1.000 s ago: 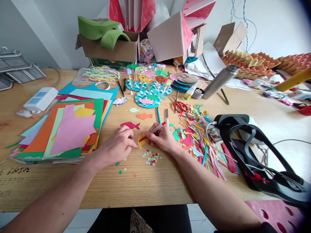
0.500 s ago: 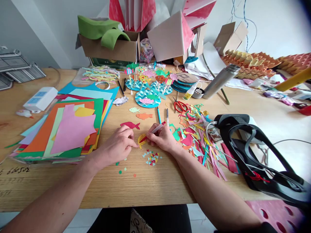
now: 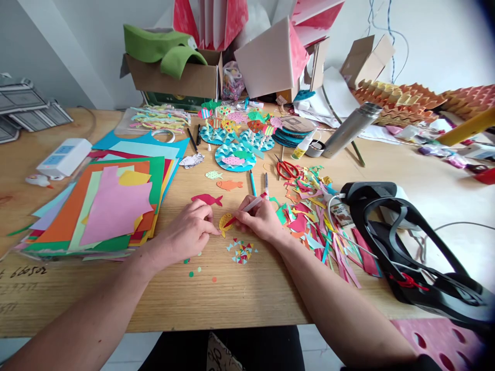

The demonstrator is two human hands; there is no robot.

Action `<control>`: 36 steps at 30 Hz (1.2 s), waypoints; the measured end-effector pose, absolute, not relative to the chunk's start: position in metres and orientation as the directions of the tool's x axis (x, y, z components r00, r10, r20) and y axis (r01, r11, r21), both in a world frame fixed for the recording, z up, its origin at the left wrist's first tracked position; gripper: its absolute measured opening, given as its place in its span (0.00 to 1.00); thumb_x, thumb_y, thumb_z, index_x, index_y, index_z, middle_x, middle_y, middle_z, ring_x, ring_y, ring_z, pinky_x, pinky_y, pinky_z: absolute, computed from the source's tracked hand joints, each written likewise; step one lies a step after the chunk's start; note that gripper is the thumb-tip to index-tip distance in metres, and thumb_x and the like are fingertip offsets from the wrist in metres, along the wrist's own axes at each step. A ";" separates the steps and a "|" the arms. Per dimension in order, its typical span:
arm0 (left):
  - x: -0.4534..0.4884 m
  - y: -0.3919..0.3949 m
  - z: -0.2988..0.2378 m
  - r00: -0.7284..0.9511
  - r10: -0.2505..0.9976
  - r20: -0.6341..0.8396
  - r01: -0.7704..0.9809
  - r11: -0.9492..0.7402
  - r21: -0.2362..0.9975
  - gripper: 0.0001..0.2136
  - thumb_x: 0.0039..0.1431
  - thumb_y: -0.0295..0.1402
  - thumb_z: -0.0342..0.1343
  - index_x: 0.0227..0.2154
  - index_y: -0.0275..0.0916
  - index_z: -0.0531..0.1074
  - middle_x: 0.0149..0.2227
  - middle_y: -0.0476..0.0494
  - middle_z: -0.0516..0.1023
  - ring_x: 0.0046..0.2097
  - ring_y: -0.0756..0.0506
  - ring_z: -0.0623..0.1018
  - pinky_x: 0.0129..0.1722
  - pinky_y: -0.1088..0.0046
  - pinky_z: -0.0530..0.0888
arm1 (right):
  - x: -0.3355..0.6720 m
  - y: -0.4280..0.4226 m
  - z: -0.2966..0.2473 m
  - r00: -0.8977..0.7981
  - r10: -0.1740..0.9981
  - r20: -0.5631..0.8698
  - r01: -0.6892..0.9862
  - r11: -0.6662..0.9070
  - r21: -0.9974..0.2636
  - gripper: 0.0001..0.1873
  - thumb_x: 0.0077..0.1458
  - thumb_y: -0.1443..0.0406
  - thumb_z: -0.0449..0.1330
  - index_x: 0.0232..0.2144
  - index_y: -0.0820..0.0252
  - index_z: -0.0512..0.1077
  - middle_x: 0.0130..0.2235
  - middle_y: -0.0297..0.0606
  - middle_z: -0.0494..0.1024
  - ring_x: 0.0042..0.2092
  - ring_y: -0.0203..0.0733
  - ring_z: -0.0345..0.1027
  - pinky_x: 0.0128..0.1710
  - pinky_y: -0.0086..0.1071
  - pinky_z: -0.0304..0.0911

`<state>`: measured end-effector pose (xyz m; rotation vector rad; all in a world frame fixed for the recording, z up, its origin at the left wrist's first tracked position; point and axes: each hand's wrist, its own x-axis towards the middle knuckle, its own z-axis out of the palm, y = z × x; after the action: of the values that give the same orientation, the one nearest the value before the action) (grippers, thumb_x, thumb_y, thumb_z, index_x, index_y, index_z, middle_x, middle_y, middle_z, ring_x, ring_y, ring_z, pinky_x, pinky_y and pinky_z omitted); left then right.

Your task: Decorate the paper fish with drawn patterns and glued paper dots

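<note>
My right hand [image 3: 261, 219] is closed around a red marker pen [image 3: 253, 203] with a clear barrel. Its red tip touches a small yellow paper fish [image 3: 223, 222] that bears dark drawn marks. On the fish's left lies my left hand [image 3: 194, 226], with bent fingers and a gap between thumb and forefinger; the forefinger's tip is at the fish's edge. Just behind that hand is a dark red paper fish [image 3: 207, 199]. An orange paper fish [image 3: 229, 185] and a pale green dotted one [image 3: 214, 175] lie farther back. Tiny paper triangles [image 3: 242, 251] are heaped in front of the yellow fish.
Coloured paper sheets [image 3: 116, 206] are stacked on the left. Decorated blue discs [image 3: 235, 157] with paper fish stand behind. To the right are red scissors [image 3: 286, 169], paper scraps [image 3: 309, 216], a black headset [image 3: 410, 247] and a steel flask [image 3: 351, 129].
The red marker and my right hand have shifted very slightly to the right over the yellow fish. My left hand stays where it was.
</note>
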<state>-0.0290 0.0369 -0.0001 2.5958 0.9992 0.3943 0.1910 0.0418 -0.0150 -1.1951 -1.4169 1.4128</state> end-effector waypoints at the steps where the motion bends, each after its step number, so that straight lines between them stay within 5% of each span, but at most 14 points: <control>1: -0.029 0.037 0.000 0.714 0.687 0.134 0.595 -0.696 0.401 0.22 0.52 0.15 0.49 0.37 0.45 0.83 0.36 0.43 0.72 0.45 0.43 0.69 0.49 0.61 0.72 | 0.191 0.042 -0.014 -0.207 0.976 -0.062 0.065 -0.050 -0.997 0.15 0.46 0.58 0.67 0.24 0.58 0.65 0.18 0.30 0.73 0.18 0.32 0.64 0.17 0.25 0.57; 6: -0.027 0.034 0.003 0.704 0.698 0.128 0.596 -0.679 0.429 0.21 0.52 0.15 0.49 0.38 0.42 0.82 0.37 0.43 0.74 0.47 0.42 0.69 0.51 0.60 0.72 | 0.196 0.042 -0.015 -0.040 0.997 0.067 0.014 0.067 -0.998 0.19 0.58 0.49 0.58 0.38 0.58 0.68 0.26 0.33 0.77 0.20 0.33 0.67 0.20 0.27 0.61; 10: -0.024 0.033 0.004 0.701 0.700 0.139 0.585 -0.675 0.450 0.25 0.51 0.14 0.48 0.47 0.40 0.78 0.40 0.42 0.76 0.49 0.42 0.70 0.52 0.60 0.73 | 0.199 0.041 -0.016 -0.080 0.983 0.164 0.264 0.180 -0.948 0.17 0.64 0.52 0.51 0.43 0.56 0.69 0.30 0.36 0.79 0.28 0.37 0.73 0.30 0.30 0.68; 15: -0.023 0.034 0.002 0.639 0.740 0.212 0.604 -0.653 0.458 0.22 0.48 0.14 0.48 0.42 0.37 0.76 0.42 0.43 0.79 0.53 0.41 0.69 0.56 0.59 0.72 | 0.197 0.035 -0.006 -0.174 0.959 0.222 0.646 0.281 -0.709 0.07 0.61 0.59 0.57 0.34 0.55 0.70 0.29 0.36 0.80 0.29 0.40 0.74 0.32 0.31 0.65; 19: -0.022 0.034 0.000 0.603 0.758 0.249 0.625 -0.642 0.444 0.18 0.46 0.13 0.48 0.35 0.39 0.73 0.43 0.43 0.79 0.56 0.41 0.69 0.58 0.60 0.71 | 0.188 0.026 -0.001 -0.311 0.922 0.230 0.729 0.387 -0.565 0.10 0.57 0.58 0.62 0.39 0.55 0.69 0.36 0.40 0.82 0.38 0.45 0.76 0.37 0.34 0.66; 26: -0.020 0.031 0.001 0.551 0.789 0.270 0.655 -0.610 0.446 0.18 0.46 0.13 0.47 0.37 0.37 0.72 0.43 0.40 0.76 0.53 0.41 0.71 0.55 0.60 0.73 | 0.172 0.015 -0.003 -0.364 0.889 0.276 0.838 0.442 -0.318 0.18 0.58 0.54 0.62 0.44 0.60 0.68 0.39 0.47 0.78 0.43 0.53 0.70 0.42 0.41 0.66; 36: -0.022 0.034 -0.005 0.524 0.772 0.360 0.656 -0.635 0.408 0.19 0.45 0.13 0.47 0.37 0.37 0.73 0.42 0.41 0.77 0.50 0.42 0.73 0.53 0.62 0.75 | 0.182 0.022 -0.009 -0.372 0.907 0.197 0.761 0.420 -0.495 0.22 0.46 0.76 0.58 0.44 0.57 0.66 0.46 0.40 0.79 0.50 0.51 0.66 0.49 0.42 0.61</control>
<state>-0.0218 0.0335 -0.0049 2.5427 1.2112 0.7659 0.1820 0.0223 -0.0085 -1.4163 -2.2410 0.4496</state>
